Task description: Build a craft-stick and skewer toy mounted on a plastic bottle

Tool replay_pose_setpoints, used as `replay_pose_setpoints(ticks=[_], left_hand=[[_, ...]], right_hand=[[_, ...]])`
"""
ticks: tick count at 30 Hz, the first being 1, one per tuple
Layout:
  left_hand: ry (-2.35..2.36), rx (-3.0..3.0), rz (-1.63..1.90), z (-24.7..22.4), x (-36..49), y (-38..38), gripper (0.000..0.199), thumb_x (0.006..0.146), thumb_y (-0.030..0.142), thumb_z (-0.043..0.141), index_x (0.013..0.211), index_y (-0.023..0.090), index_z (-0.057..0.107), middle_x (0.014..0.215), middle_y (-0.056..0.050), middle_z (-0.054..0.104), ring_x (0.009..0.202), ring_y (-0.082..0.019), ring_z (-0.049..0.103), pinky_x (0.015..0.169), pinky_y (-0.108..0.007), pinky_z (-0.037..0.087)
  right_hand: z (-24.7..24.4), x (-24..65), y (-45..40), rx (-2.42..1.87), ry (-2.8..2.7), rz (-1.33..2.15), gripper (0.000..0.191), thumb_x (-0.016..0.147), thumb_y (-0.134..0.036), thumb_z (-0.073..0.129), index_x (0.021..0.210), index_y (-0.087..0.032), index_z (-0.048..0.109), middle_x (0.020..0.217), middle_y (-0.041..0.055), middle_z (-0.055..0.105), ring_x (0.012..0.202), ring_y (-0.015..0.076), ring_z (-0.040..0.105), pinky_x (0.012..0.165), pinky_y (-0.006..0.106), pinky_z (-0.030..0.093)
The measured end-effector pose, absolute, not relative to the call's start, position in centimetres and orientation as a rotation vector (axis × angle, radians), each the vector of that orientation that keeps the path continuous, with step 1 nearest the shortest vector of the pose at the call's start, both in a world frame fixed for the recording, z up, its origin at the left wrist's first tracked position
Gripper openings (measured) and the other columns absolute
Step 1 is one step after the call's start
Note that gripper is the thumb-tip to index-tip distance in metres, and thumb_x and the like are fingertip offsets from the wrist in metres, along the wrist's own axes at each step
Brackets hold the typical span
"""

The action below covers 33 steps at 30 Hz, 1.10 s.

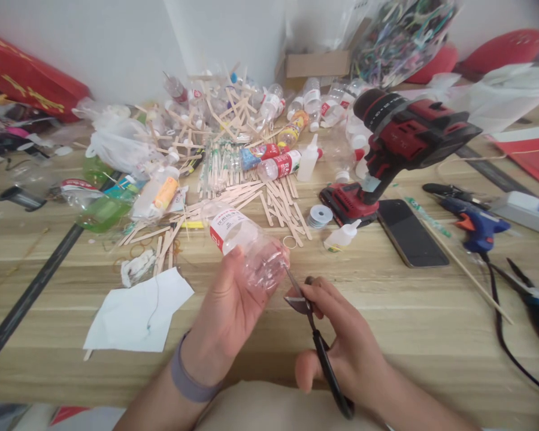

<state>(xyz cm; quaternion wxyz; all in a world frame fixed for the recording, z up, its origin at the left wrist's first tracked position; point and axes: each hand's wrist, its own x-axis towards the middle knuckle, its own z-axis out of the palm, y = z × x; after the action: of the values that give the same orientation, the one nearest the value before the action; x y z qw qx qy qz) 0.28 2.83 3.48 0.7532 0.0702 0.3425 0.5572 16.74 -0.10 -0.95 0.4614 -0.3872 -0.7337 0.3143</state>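
Note:
My left hand [231, 302] is wrapped round a clear plastic bottle [247, 239] with a red and white label, held tilted above the table with its base toward my right hand. In my right hand [341, 329] is a pair of scissors [312, 323] with black handles. Its blades are parted, and one blade tip touches or nearly touches the bottle's base; whether it has pierced the plastic I cannot tell. Closest beyond the bottle lie loose wooden sticks [285, 203] and a reel of thin wire or thread [320, 216].
A red cordless drill [399, 143] stands right of centre beside a phone [413, 233]. Farther right are a blue glue gun [476, 227] and pliers [530, 293]. Plastic bottles [312, 99] and sticks crowd the back. White paper [135, 311] lies on the left.

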Motion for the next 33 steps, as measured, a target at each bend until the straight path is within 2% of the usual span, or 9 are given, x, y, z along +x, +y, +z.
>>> replay_pose_setpoints(ticks=[5, 12, 18, 23, 26, 30, 33], left_hand=[[0.780, 0.104, 1.202, 4.0, 0.2, 2.6, 0.026, 0.093, 0.030, 0.057, 0.100, 0.008, 0.068, 0.094, -0.013, 0.074, 0.083, -0.020, 0.071, 0.078, -0.029, 0.058], [0.831, 0.068, 1.195, 4.4, 0.2, 2.5, 0.029, 0.097, 0.026, 0.047, 0.099, 0.006, 0.067, 0.091, -0.015, 0.074, 0.078, -0.020, 0.072, 0.074, -0.030, 0.060], [0.830, 0.040, 1.193, 4.0, -0.2, 2.5, 0.021, 0.096, 0.023, 0.052, 0.100, 0.009, 0.067, 0.094, -0.013, 0.076, 0.083, -0.021, 0.074, 0.077, -0.031, 0.061], [0.782, 0.013, 1.218, 3.7, -0.4, 2.7, 0.016, 0.095, 0.020, 0.056, 0.099, 0.009, 0.067, 0.095, -0.012, 0.076, 0.088, -0.021, 0.074, 0.082, -0.032, 0.060], [0.741, 0.029, 1.237, 3.5, -0.3, 2.8, 0.016, 0.094, 0.022, 0.058, 0.097, 0.010, 0.068, 0.094, -0.012, 0.076, 0.088, -0.021, 0.074, 0.084, -0.032, 0.060], [0.743, 0.030, 1.292, 3.4, 0.0, 2.9, 0.013, 0.093, 0.020, 0.058, 0.096, 0.010, 0.067, 0.094, -0.011, 0.076, 0.087, -0.020, 0.074, 0.082, -0.030, 0.060], [0.766, 0.010, 1.322, 3.5, 0.2, 2.9, 0.016, 0.095, 0.019, 0.054, 0.095, 0.011, 0.067, 0.095, -0.011, 0.076, 0.089, -0.020, 0.074, 0.083, -0.029, 0.060]], right_hand=[[-0.2, 17.1, 0.3, -0.975, -1.939, 0.569, 0.066, 0.071, -0.068, 0.072, 0.116, -0.021, 0.059, 0.078, -0.0003, 0.048, 0.064, 0.0158, 0.051, 0.050, 0.025, 0.044], [-0.2, 17.6, 0.5, -1.043, -2.098, 0.374, 0.055, 0.078, -0.056, 0.073, 0.112, -0.015, 0.061, 0.075, -0.0001, 0.044, 0.062, 0.0160, 0.047, 0.048, 0.026, 0.044], [-0.9, 18.4, 0.9, -1.088, -2.226, 0.151, 0.051, 0.083, -0.053, 0.069, 0.110, -0.010, 0.065, 0.075, 0.0038, 0.046, 0.064, 0.0186, 0.046, 0.052, 0.030, 0.042], [-1.4, 18.5, 1.1, -1.113, -2.236, 0.007, 0.054, 0.084, -0.059, 0.065, 0.109, -0.011, 0.066, 0.079, 0.0060, 0.048, 0.068, 0.0204, 0.048, 0.057, 0.032, 0.042], [-1.0, 17.7, 0.6, -1.143, -2.088, 0.330, 0.059, 0.080, -0.066, 0.065, 0.112, -0.016, 0.064, 0.078, 0.0030, 0.048, 0.067, 0.0188, 0.049, 0.056, 0.030, 0.043], [-0.8, 16.5, -0.6, -1.175, -1.717, 1.123, 0.075, 0.069, -0.086, 0.050, 0.109, -0.024, 0.064, 0.076, -0.0004, 0.049, 0.065, 0.0169, 0.048, 0.059, 0.028, 0.041], [-2.3, 15.9, -1.0, -1.035, -1.411, 1.567, 0.085, 0.065, -0.092, 0.046, 0.112, -0.024, 0.063, 0.075, -0.0012, 0.045, 0.065, 0.0154, 0.040, 0.059, 0.028, 0.036]])
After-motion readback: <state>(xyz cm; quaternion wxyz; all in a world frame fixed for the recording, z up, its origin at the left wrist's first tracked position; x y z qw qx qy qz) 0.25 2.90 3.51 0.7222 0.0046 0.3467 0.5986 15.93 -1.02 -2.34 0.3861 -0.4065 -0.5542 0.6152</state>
